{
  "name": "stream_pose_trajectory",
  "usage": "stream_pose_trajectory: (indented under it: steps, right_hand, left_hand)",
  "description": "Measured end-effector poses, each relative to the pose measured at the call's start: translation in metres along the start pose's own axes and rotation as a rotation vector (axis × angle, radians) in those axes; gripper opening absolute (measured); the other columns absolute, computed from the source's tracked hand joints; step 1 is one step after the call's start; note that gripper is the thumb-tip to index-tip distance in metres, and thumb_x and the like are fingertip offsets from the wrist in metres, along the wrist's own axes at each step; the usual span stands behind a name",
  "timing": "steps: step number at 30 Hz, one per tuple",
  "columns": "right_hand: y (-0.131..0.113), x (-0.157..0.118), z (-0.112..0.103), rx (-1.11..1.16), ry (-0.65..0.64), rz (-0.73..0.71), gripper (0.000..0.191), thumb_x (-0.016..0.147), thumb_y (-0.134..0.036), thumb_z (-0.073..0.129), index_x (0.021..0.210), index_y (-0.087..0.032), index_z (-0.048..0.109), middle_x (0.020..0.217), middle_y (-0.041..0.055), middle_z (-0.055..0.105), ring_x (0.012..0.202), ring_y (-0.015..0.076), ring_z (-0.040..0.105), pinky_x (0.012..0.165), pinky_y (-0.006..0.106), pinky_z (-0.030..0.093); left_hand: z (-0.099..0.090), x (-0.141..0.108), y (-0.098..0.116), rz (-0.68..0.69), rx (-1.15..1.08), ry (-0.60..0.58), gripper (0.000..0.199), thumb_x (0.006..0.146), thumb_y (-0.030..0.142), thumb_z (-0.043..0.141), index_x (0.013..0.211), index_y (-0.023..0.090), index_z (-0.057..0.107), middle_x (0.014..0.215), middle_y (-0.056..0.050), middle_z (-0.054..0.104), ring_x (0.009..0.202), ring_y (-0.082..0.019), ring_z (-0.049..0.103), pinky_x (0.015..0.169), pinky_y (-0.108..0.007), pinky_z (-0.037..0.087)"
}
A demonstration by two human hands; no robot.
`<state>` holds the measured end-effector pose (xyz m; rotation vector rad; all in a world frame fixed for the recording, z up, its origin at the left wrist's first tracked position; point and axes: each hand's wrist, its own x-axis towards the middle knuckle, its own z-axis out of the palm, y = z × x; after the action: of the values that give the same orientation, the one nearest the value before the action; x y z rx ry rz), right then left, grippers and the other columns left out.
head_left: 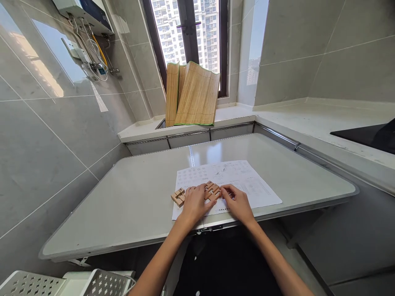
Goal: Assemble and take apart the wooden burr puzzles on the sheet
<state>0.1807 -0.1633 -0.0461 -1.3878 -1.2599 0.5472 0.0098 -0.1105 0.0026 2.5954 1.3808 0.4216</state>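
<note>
A cluster of light wooden puzzle blocks (212, 190) with cut-out notches lies on a printed sheet of paper (259, 193). My left hand (194, 202) curls round the left side of this cluster, its thumb along the near edge and its fingers on the far side. At the right edge, my right hand (238, 202) has thumb and index finger pinched together against a block; the fingertips partly hide what they grip. A second small group of wooden blocks (178, 197) sits just left of my left hand, partly on the sheet.
The paper lies on a pale folding table (132, 197) with a centre seam. Behind it, a folded bamboo mat (197, 96) leans at the window. A white counter (308, 117) runs along the right, and white perforated baskets (103, 283) stand below at lower left.
</note>
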Motion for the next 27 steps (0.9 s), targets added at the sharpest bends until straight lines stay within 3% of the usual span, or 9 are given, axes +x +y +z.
stream_pose_trajectory:
  steps: [3, 7, 12, 16, 20, 24, 27]
  right_hand:
    - [0.007, 0.000, 0.000, -0.070, 0.068, -0.015, 0.031, 0.096, -0.045, 0.050, 0.099, -0.020, 0.069, 0.099, 0.0088, 0.075, 0.084, 0.0235, 0.067, 0.076, 0.035, 0.052]
    - [0.021, -0.004, -0.003, -0.227, 0.104, -0.084, 0.033, 0.095, -0.045, 0.052, 0.113, -0.020, 0.063, 0.115, 0.0127, 0.069, 0.106, 0.0294, 0.063, 0.093, 0.046, 0.050]
    - [0.033, -0.008, -0.010, -0.345, -0.023, -0.160, 0.057, 0.089, -0.052, 0.064, 0.136, -0.023, 0.051, 0.134, 0.0135, 0.060, 0.126, 0.0340, 0.053, 0.108, 0.052, 0.043]
    - [0.033, -0.007, -0.011, -0.412, -0.093, -0.199, 0.068, 0.082, -0.054, 0.072, 0.139, -0.023, 0.050, 0.137, 0.0136, 0.059, 0.130, 0.0357, 0.051, 0.110, 0.053, 0.041]
    - [0.030, -0.009, -0.011, -0.427, -0.131, -0.208, 0.067, 0.080, -0.049, 0.073, 0.138, -0.023, 0.051, 0.135, 0.0127, 0.061, 0.127, 0.0350, 0.054, 0.109, 0.052, 0.043]
    - [0.026, -0.012, -0.013, -0.379, -0.094, -0.173, 0.064, 0.080, -0.050, 0.074, 0.134, -0.023, 0.053, 0.132, 0.0125, 0.062, 0.125, 0.0351, 0.057, 0.107, 0.051, 0.045]
    - [0.021, -0.014, -0.017, -0.293, -0.039, -0.113, 0.063, 0.080, -0.051, 0.075, 0.132, -0.024, 0.054, 0.131, 0.0121, 0.063, 0.125, 0.0347, 0.057, 0.107, 0.052, 0.047]
  left_hand:
    - [0.002, -0.006, 0.006, 0.027, -0.049, -0.012, 0.048, 0.088, 0.045, 0.067, 0.128, 0.020, 0.058, 0.118, -0.013, 0.072, 0.112, -0.035, 0.063, 0.098, -0.045, 0.042]
    - [0.009, -0.008, 0.003, 0.028, -0.078, 0.012, 0.035, 0.098, 0.033, 0.050, 0.129, 0.019, 0.058, 0.121, -0.015, 0.070, 0.112, -0.032, 0.064, 0.095, -0.043, 0.043]
    - [0.018, 0.000, -0.001, -0.044, -0.021, 0.054, 0.031, 0.098, 0.032, 0.049, 0.119, 0.013, 0.061, 0.118, -0.018, 0.066, 0.108, -0.033, 0.063, 0.092, -0.043, 0.044]
    - [0.023, 0.006, 0.002, -0.100, 0.081, 0.017, 0.032, 0.099, 0.037, 0.047, 0.105, 0.011, 0.063, 0.109, -0.020, 0.066, 0.105, -0.034, 0.063, 0.089, -0.044, 0.043]
    - [0.023, 0.008, 0.004, -0.102, 0.102, -0.002, 0.031, 0.099, 0.039, 0.048, 0.096, 0.012, 0.063, 0.103, -0.020, 0.067, 0.102, -0.036, 0.063, 0.090, -0.047, 0.041]
    - [0.017, 0.004, 0.004, -0.050, 0.010, 0.040, 0.019, 0.099, 0.032, 0.048, 0.090, 0.018, 0.058, 0.098, -0.014, 0.069, 0.092, -0.030, 0.065, 0.084, -0.041, 0.042]
    - [0.010, -0.004, 0.003, -0.098, -0.188, 0.111, 0.019, 0.101, 0.035, 0.044, 0.092, 0.021, 0.054, 0.089, -0.009, 0.069, 0.081, -0.026, 0.066, 0.071, -0.035, 0.042]
